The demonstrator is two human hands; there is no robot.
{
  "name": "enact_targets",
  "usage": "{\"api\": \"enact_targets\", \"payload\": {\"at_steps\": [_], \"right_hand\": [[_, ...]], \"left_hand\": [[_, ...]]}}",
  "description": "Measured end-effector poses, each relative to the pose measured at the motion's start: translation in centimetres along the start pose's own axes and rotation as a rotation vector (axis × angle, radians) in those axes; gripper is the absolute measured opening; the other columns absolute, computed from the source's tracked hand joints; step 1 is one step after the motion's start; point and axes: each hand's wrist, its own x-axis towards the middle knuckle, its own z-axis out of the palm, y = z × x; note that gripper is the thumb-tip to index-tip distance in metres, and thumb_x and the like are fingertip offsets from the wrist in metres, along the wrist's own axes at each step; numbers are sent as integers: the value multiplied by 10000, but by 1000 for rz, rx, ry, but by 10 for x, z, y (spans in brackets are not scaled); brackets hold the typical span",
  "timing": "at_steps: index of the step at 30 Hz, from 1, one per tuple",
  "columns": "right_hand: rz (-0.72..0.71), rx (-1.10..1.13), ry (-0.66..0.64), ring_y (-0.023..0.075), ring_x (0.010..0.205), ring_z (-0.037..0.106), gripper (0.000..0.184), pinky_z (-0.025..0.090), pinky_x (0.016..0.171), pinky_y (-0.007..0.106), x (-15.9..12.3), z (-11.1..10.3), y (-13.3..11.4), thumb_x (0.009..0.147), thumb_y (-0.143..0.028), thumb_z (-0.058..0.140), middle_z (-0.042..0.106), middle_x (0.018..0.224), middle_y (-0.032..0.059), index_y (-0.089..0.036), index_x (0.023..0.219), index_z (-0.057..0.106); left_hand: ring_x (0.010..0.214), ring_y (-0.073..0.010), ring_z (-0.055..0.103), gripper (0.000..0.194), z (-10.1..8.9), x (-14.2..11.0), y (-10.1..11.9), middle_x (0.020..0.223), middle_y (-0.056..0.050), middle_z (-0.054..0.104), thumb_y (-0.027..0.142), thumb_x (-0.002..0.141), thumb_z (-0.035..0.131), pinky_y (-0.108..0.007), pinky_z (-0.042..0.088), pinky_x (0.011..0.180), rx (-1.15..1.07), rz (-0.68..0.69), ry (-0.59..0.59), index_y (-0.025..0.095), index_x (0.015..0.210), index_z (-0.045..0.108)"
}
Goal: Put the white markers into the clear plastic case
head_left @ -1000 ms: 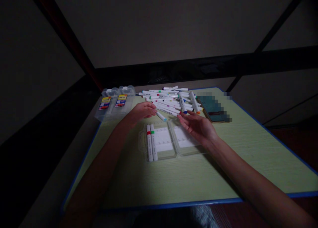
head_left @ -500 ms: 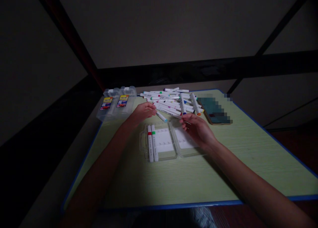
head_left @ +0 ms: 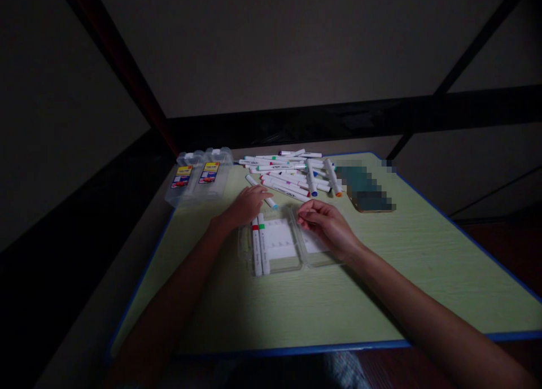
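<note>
My left hand (head_left: 248,204) is closed over a white marker with light-blue ends (head_left: 254,180), its fingers across the barrel. The marker slants just in front of the main pile. Below that hand, an open clear plastic case (head_left: 301,259) lies flat on the table. Side by side in its left half are a red-banded marker (head_left: 256,250) and a green-banded marker (head_left: 264,250). Above the right half of the case hovers my right hand (head_left: 324,222), fingers curled together, with nothing visible in them.
Behind the case lies a loose pile of white markers (head_left: 288,187) with coloured ends. Two clear cases with labels (head_left: 207,174) stand at the back left. A phone (head_left: 368,191), partly pixelated, rests right of the pile. The green table (head_left: 339,310) has a blue edge.
My left hand has come nearer and lower, and the light-blue marker has shifted left and towards me with it. My right hand has drawn slightly left and down, away from the blue-ended marker.
</note>
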Motion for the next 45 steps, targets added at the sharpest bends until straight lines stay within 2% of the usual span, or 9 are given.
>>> {"api": "enact_targets", "payload": {"at_steps": [6, 11, 15, 19, 24, 29, 35, 40, 45], "right_hand": [[11, -10, -4, 66, 481, 457, 89, 326, 496, 197, -1, 1, -1, 555, -184, 630, 584, 531, -28, -157, 623, 579], [11, -18, -17, 72, 480, 451, 81, 319, 493, 207, -1, 1, -1, 562, -180, 628, 581, 534, -26, -159, 621, 577], [4, -21, -22, 73, 482, 451, 74, 321, 500, 212, -1, 1, 0, 568, -181, 624, 577, 534, -29, -162, 622, 577], [8, -29, -29, 74, 486, 454, 71, 326, 509, 217, -1, 1, 0, 572, -179, 619, 581, 540, -29, -164, 627, 577], [10, -34, -28, 72, 484, 454, 73, 326, 509, 213, -1, 1, -1, 566, -178, 619, 585, 535, -30, -161, 625, 579], [9, -30, -28, 69, 482, 456, 83, 325, 503, 207, -1, 1, -1, 557, -177, 623, 586, 530, -31, -158, 626, 582], [20, -40, -35, 72, 485, 463, 99, 331, 499, 207, -1, 1, -2, 554, -186, 632, 590, 536, -26, -157, 631, 576], [11, -59, -40, 79, 487, 460, 98, 335, 495, 218, -2, 1, -2, 570, -196, 630, 582, 546, -19, -160, 637, 567], [-4, -14, 26, 79, 488, 478, 181, 347, 493, 223, -3, 1, -3, 576, -184, 629, 605, 634, -25, -179, 739, 549]], "left_hand": [[1216, -204, 355, 473, -5, -3, 0, 1302, -93, 433, 93, 755, 326, -426, 269, 1014, 3, -86, 8, 146, 1204, 465], [1309, -234, 187, 501, -4, -8, -9, 1410, -29, 285, 107, 785, 280, -555, 147, 1020, 46, -129, -5, 202, 1263, 392], [1310, -226, 191, 481, -1, -10, -13, 1397, -19, 312, 126, 798, 281, -593, 88, 1008, 39, -119, -19, 222, 1256, 394], [1256, -210, 302, 443, -1, -10, -16, 1326, -39, 424, 130, 781, 336, -574, 72, 1021, 23, -141, 25, 218, 1197, 456], [1121, -216, 430, 319, -2, -9, -20, 1130, -64, 559, 159, 781, 379, -546, 106, 1021, 46, -143, 91, 211, 1031, 570], [1031, -215, 471, 260, -3, -10, -19, 1021, -62, 566, 189, 807, 371, -527, 135, 1015, 78, -125, 70, 191, 956, 584], [999, -204, 485, 234, -6, -10, -18, 996, -56, 556, 197, 813, 375, -472, 201, 1005, 95, -103, 57, 187, 948, 567], [904, -184, 517, 253, -13, -8, -15, 955, -58, 549, 207, 796, 387, -337, 392, 856, -42, -85, 121, 164, 957, 576], [887, -169, 524, 260, -24, -2, -5, 944, -54, 573, 210, 759, 429, -313, 412, 820, -241, -73, 157, 142, 946, 596]]}}
